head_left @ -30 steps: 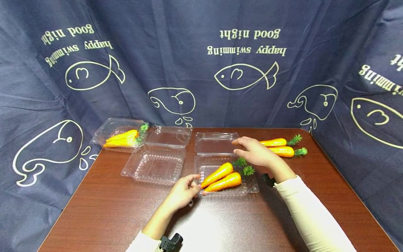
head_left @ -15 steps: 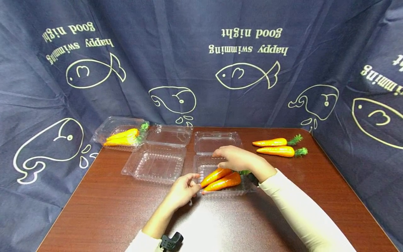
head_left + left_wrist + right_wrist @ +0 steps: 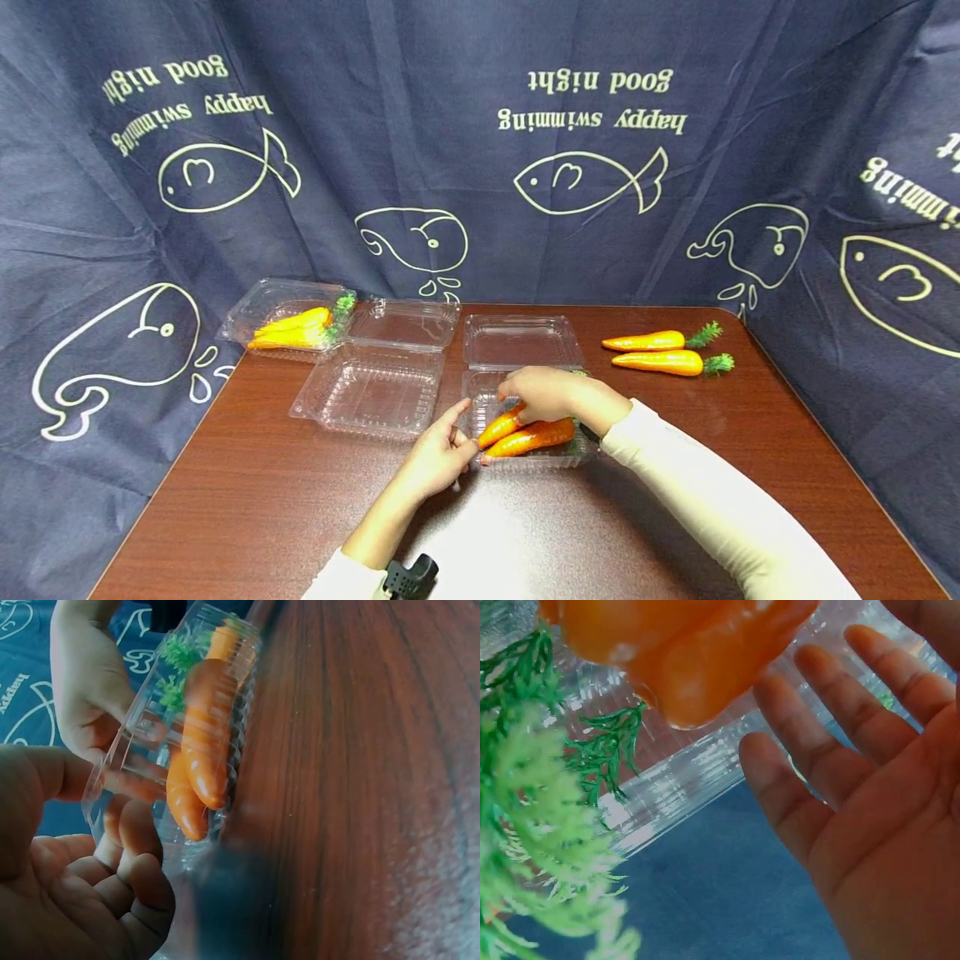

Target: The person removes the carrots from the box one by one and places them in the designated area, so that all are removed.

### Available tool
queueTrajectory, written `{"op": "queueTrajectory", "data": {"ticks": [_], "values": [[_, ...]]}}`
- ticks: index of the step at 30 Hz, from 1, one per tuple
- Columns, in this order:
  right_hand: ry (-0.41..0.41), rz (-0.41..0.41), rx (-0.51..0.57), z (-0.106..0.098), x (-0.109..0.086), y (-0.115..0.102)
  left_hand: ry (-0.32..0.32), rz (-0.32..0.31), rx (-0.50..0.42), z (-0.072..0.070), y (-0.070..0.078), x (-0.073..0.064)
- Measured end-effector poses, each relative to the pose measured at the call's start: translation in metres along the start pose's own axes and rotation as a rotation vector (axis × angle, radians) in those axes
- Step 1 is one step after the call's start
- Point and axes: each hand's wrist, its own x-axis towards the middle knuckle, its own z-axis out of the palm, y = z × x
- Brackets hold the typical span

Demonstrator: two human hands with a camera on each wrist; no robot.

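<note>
Two orange carrots (image 3: 547, 435) with green tops lie in a clear plastic clamshell container (image 3: 534, 461). Its lid (image 3: 519, 340) is folded back behind it. At the container's left corner, my left hand (image 3: 437, 457) pinches the rim between thumb and bent fingers, while the index finger stretches forward in the head view. From above, my right hand (image 3: 551, 393) reaches into the container over the carrots. In the right wrist view its fingers (image 3: 832, 761) are loosely extended beside the carrots; whether they touch is unclear. The hand covers part of the carrots and their tops in the head view.
A second clear container (image 3: 375, 423) lies open to the left. Behind it stands a closed container (image 3: 258, 304) with carrots inside. Two loose carrots (image 3: 660, 362) lie at the back right of the brown table (image 3: 750, 467). A blue curtain (image 3: 480, 150) hangs behind.
My right hand has moved left and down from the container's back right onto the carrots. My left hand has stayed at the rim, its index finger now straighter and raised.
</note>
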Motion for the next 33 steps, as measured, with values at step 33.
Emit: {"op": "queueTrajectory", "data": {"ticks": [33], "values": [[-0.115, 0.036, -0.020, 0.006, 0.005, 0.007, -0.075, -0.070, -0.218, 0.001, -0.012, 0.014]]}}
